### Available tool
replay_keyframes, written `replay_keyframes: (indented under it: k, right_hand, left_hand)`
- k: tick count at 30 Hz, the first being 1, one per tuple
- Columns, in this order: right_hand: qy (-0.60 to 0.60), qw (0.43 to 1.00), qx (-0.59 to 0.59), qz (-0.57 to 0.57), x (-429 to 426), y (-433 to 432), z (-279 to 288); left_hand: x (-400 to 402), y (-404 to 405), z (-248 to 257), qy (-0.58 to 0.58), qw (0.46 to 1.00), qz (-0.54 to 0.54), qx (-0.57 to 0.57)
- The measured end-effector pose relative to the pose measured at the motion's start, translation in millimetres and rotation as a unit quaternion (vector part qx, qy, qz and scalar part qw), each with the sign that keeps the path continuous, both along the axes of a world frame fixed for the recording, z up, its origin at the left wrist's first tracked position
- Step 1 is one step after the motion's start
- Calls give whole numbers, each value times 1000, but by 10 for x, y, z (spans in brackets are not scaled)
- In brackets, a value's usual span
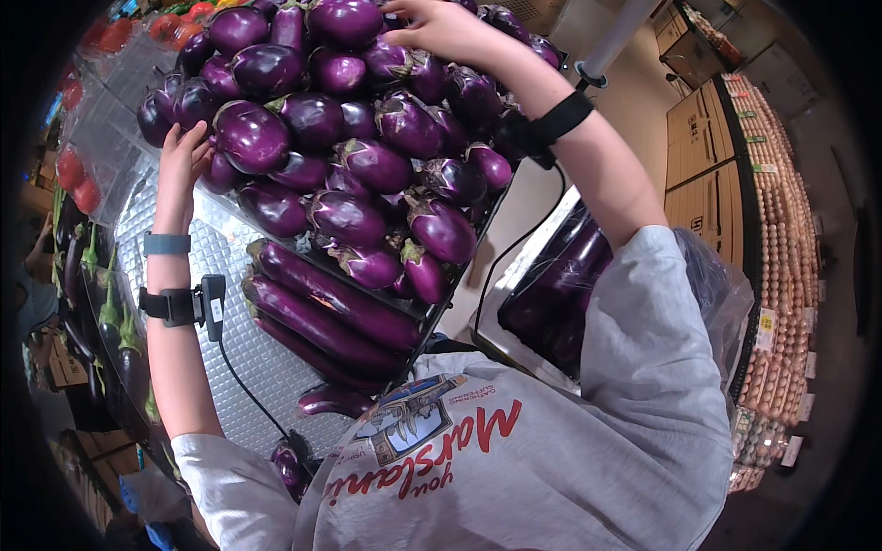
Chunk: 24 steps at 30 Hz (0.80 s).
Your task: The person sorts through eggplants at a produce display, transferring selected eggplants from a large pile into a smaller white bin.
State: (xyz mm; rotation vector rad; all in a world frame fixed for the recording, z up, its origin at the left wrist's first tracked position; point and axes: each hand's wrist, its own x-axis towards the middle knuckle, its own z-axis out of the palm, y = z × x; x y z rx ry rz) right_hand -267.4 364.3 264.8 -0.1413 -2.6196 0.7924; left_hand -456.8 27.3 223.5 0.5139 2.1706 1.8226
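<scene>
A large heap of round purple eggplants (375, 165) fills the top middle of the view. My left hand (185, 153) is at the heap's left edge, its fingers apart and touching or very near a round eggplant (251, 136). At the top, my right hand (431, 27) reaches over the heap with fingers spread, next to another round eggplant (344, 21); whether it touches one is unclear. Long purple eggplants (331, 320) lie side by side below the heap on a silvery quilted surface (227, 358). One small eggplant (334, 401) lies close to my shirt.
Clear plastic dividers (127, 89) separate the heap from tomatoes (114, 34) at the upper left. More long eggplants (107, 310) lie at the far left. On the right stand a crate of plastic-wrapped eggplants (551, 296), cardboard boxes (703, 138) and egg racks (778, 275). Cables hang from both arm straps.
</scene>
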Motion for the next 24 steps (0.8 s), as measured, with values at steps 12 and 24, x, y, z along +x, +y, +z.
replay_keyframes:
  k: [12, 24]
  right_hand:
    - [-413, 872, 188, -182, 913, 574, -917]
    - [-211, 923, -115, 301, 1252, -154, 629]
  left_hand:
    - [1062, 250, 161, 288, 956, 20, 50]
    - [2024, 731, -135, -277, 859, -399, 163]
